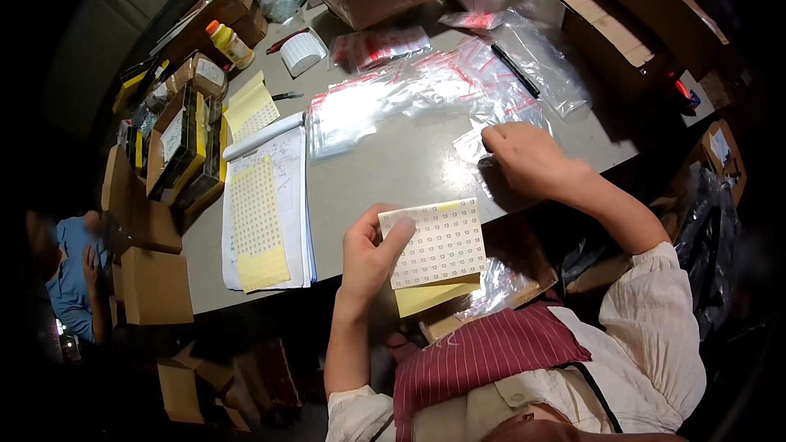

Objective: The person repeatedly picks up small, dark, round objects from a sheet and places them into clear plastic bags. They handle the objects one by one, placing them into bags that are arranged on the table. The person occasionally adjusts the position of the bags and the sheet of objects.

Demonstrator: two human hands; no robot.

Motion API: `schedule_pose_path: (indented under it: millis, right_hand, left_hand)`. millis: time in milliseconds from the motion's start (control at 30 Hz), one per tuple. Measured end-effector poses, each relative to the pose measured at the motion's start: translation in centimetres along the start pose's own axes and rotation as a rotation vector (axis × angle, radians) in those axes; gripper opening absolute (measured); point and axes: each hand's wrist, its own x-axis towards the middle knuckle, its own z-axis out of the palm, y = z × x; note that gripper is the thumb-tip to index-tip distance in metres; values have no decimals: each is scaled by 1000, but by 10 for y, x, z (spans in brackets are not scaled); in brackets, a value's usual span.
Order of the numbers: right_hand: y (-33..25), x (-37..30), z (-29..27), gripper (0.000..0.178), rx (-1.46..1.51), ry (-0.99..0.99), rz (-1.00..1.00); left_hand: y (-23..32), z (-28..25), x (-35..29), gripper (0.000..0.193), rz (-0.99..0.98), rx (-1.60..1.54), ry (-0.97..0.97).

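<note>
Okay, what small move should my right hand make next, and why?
Perhaps bring your right hand over to the printed sheet. Your left hand grips that sheet, thumb on top, its rows of small marks facing up, while your right hand is away from it, by the clear bags. Whether the right hand holds something, I can't tell.

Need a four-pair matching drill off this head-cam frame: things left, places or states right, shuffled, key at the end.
Things
1. Black marker
2. Yellow bottle
3. Left hand
4. Paper pad

Places or states
A. Gripping a printed label sheet
B. Lying on clear plastic bags
C. Lying under a second label sheet
D. Topped with an orange cap

Pairs: 1-B, 2-D, 3-A, 4-C
</note>
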Motion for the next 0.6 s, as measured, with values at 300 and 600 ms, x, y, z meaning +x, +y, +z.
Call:
schedule_pose_path:
  millis: [300,600]
  right_hand:
    - [-28,-18,-42,42,351,-333,57]
    - [-53,-20,-28,23,333,-8,-158]
  left_hand:
    - [8,11,-9,11,110,-23,33]
    - [7,27,-10,13,113,161,97]
